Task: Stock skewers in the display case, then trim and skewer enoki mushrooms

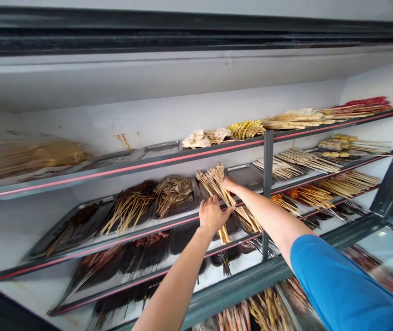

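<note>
A bundle of skewers (213, 180) with pale, beige food at the upper ends lies on a tray on the second shelf, its bare wooden sticks pointing down toward me. My right hand (230, 185) is at the bundle's right side, its fingers closed against the food end and partly hidden there. Just below and to the left, my left hand (212, 215) is open, fingers up and thumb stretched right toward the sticks. Whether the thumb touches them I cannot tell. More wooden skewers (247, 218) on the shelf below show beneath my hands.
Dark skewers (130, 202) and grey-brown skewers (175, 191) lie to the left on trays. A metal tray (244, 176) sits right of the bundle. A dark upright post (268, 184) stands close to my right forearm. Red-striped shelf edges (113, 172) run across.
</note>
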The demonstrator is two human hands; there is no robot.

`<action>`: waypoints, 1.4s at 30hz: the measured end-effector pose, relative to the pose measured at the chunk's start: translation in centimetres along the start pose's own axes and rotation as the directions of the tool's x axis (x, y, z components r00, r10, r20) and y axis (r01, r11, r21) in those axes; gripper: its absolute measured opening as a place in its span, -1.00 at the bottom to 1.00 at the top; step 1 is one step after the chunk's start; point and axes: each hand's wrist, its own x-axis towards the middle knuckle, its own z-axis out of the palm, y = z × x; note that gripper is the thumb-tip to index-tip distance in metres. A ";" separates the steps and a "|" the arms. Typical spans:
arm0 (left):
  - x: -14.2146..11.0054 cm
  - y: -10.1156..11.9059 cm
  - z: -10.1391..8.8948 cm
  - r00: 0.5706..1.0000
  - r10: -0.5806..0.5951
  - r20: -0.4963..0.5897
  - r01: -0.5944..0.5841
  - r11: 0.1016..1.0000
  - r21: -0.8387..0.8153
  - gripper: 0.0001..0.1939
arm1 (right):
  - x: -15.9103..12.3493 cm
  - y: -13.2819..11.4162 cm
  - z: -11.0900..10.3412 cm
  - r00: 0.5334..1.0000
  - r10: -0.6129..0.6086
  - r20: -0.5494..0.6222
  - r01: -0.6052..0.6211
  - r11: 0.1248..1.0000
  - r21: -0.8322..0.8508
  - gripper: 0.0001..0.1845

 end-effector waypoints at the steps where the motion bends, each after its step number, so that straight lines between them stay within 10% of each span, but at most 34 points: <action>1: 0.0 0.0 -0.2 1.000 -0.013 0.011 0.013 1.000 -0.014 -0.15 | -0.1 0.0 0.1 1.000 0.015 -0.002 -0.015 1.000 -0.007 -0.51; 10: 0.2 -0.3 -0.5 0.983 0.186 0.006 -0.184 0.976 -0.115 -0.40 | -1.0 0.3 0.1 0.999 0.023 0.026 -0.022 1.000 -0.015 -0.60; 16: 1.9 0.9 -0.5 0.989 0.129 0.067 -0.117 0.981 -0.155 -0.35 | -1.2 -0.9 -1.4 0.998 0.058 -0.009 -0.058 0.993 -0.102 -0.57; 22: 0.7 -0.6 -0.7 0.997 0.082 -0.009 -0.082 0.996 -0.044 -0.16 | -8.0 0.2 -1.8 0.991 -0.088 -0.103 0.075 0.989 -0.124 -0.45; 27: 0.6 -0.9 0.1 0.998 0.052 -0.039 -0.055 0.997 -0.057 -0.43 | -12.1 0.5 2.0 0.920 -0.189 -0.343 0.122 0.971 -0.208 -0.53; 34: 2.6 -2.7 -1.1 0.983 0.146 0.108 -0.113 0.957 -0.267 -0.56 | -9.5 -0.1 1.2 0.966 -0.141 -0.215 0.079 0.959 -0.271 -0.57; 42: 5.8 -3.9 -1.0 0.969 -0.201 0.141 0.231 0.942 -0.244 -0.67 | -6.5 -2.1 0.1 0.988 -0.044 -0.149 -0.012 0.933 -0.358 -0.65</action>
